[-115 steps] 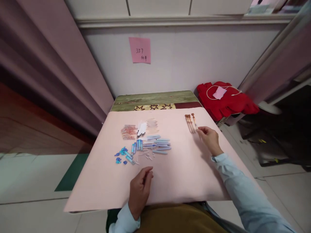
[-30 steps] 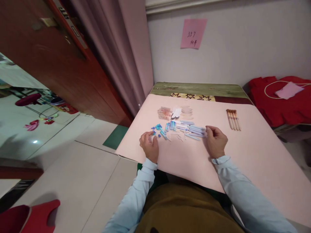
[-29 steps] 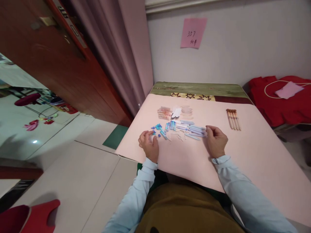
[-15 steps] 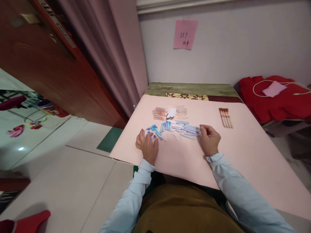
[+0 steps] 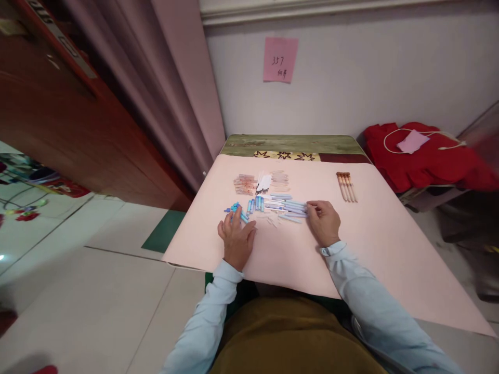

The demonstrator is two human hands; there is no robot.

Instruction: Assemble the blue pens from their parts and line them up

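My left hand (image 5: 237, 240) is open, fingers spread over a small pile of blue plastic pieces (image 5: 234, 207) like pen parts, partly covering them. My right hand (image 5: 324, 222) is closed in a pinch at the right ends of the light-blue pen barrels (image 5: 293, 206); whether it grips one is hidden. Between the hands lie short blue patterned tubes (image 5: 259, 203) standing side by side and small clear slivers (image 5: 273, 222). Behind them are white refills (image 5: 264, 183) with black ends, brownish clear pieces (image 5: 245, 185) and pale clear pieces (image 5: 279, 180).
Several brown-topped pens (image 5: 346, 188) lie in a row at the right of the pink-covered table (image 5: 374, 249). A red cloth (image 5: 432, 161) with a white cable rests beyond its right edge. A pink note (image 5: 280, 59) is on the wall; a door (image 5: 78, 114) stands left.
The view has swung slightly right. My left hand has moved a little right over the blue pieces, covering more of them. My right hand stays at the barrel ends.
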